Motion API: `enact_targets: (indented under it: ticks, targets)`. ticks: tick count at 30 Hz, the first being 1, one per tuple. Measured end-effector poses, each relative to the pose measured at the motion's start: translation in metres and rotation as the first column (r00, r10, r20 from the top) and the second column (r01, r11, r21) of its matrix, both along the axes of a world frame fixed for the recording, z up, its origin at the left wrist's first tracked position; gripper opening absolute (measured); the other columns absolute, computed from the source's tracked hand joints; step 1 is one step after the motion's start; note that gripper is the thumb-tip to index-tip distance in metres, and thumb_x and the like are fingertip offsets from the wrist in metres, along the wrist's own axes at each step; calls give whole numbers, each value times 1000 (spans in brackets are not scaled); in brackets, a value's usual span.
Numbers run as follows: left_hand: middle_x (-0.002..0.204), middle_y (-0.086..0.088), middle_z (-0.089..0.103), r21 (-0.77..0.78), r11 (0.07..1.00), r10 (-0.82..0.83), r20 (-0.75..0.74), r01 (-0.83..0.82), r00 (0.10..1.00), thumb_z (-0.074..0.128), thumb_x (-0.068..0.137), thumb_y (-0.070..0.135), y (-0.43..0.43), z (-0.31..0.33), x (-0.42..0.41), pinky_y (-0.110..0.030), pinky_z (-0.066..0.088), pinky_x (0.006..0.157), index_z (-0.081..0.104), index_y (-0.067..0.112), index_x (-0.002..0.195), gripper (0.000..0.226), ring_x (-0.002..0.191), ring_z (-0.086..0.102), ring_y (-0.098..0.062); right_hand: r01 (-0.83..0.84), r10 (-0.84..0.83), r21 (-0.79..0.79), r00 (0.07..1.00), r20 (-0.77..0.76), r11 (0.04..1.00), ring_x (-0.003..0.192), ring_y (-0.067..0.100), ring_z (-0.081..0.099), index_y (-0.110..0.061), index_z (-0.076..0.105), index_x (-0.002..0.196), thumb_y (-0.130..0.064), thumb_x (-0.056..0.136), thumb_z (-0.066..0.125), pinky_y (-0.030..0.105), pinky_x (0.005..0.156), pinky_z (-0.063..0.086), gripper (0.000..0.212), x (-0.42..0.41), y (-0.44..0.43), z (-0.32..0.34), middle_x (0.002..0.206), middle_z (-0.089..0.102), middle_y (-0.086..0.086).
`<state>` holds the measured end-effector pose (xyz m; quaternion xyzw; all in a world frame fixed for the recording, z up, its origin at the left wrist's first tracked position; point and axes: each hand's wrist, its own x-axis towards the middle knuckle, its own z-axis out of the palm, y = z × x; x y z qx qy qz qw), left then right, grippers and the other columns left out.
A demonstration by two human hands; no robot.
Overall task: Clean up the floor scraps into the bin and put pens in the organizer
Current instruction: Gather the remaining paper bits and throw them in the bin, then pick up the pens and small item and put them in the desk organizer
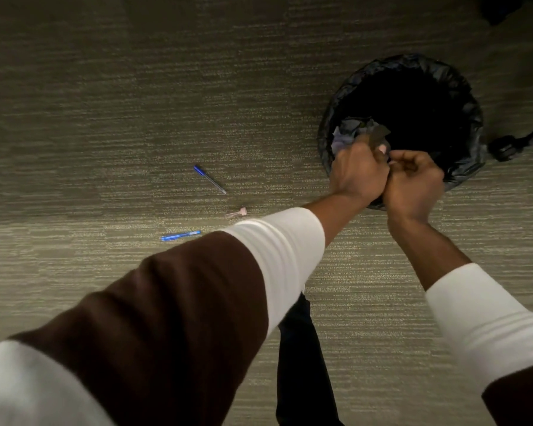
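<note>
A round bin (471, 118) lined with a black bag stands on the carpet at the upper right. Both hands are side by side over its near rim. My left hand (359, 172) grips a bunch of crumpled paper scraps (356, 129) that stick out above the bin's opening. My right hand (413, 179) is closed beside it, its fingertips pinching at the same scraps. On the carpet to the left lie a blue-capped clear pen (210, 179), a blue pen (180, 235) and a small pink item (236, 213). No organizer is in view.
A chair's black caster and leg (508, 147) sit just right of the bin. A dark trouser leg (302, 364) shows below my arms. Grey-green carpet (105, 103) stretches out to the left and top.
</note>
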<state>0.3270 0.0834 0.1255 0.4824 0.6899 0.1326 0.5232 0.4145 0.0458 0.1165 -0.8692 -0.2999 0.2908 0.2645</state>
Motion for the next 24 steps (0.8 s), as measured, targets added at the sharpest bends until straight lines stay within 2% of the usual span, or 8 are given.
enact_targets:
  ticks: [5, 12, 15, 18, 19, 24]
  targets:
    - [98, -16, 76, 10, 1000, -11, -54, 11, 998, 60, 100, 31, -12, -8, -31, -41, 57, 75, 73, 15, 96, 21, 95, 70, -40, -131, 130, 45, 991, 40, 990, 88, 19, 73, -15, 75, 101, -15, 90, 63, 45, 86, 60, 16, -23, -8, 0, 97, 78, 3]
    - [102, -18, 76, -67, 998, 8, -156, -19, 988, 56, 96, 24, -43, -30, -99, -39, 52, 73, 75, 17, 96, 20, 93, 70, -40, -349, 351, 111, 936, 4, 930, 79, 19, 72, -9, 75, 97, -6, 91, 64, 40, 77, 61, 13, -83, -16, -13, 94, 78, 4]
    - [104, -18, 77, -144, 989, -14, -199, -15, 980, 56, 96, 23, -66, -47, -139, -41, 57, 77, 75, 14, 94, 21, 96, 71, -41, -507, 510, 73, 859, -45, 859, 79, 18, 72, -12, 75, 96, -3, 89, 65, 37, 74, 60, 15, -113, -22, -27, 94, 78, 1]
    - [105, -17, 77, -218, 976, -41, -246, -14, 969, 55, 97, 24, -93, -64, -178, -41, 57, 79, 75, 12, 97, 23, 99, 72, -40, -682, 682, 2, 731, -25, 732, 72, 9, 67, -17, 75, 92, -3, 86, 68, 12, 64, 47, 16, -144, -29, -43, 92, 77, -5]
    - [105, -17, 76, -236, 972, -45, -254, -17, 966, 54, 97, 25, -103, -69, -190, -40, 58, 79, 75, 12, 97, 24, 100, 72, -40, -727, 727, -24, 686, -31, 686, 72, 8, 66, -18, 75, 91, -3, 86, 69, 9, 63, 45, 17, -154, -32, -49, 91, 77, -6]
    - [114, -15, 73, -302, 953, -110, -305, 13, 946, 55, 100, 34, -138, -92, -247, -47, 61, 89, 74, 14, 108, 29, 106, 72, -38, -852, 855, -157, 514, -69, 499, 78, 17, 71, -18, 76, 92, -7, 89, 70, 33, 71, 59, 13, -198, -37, -78, 91, 78, -3]
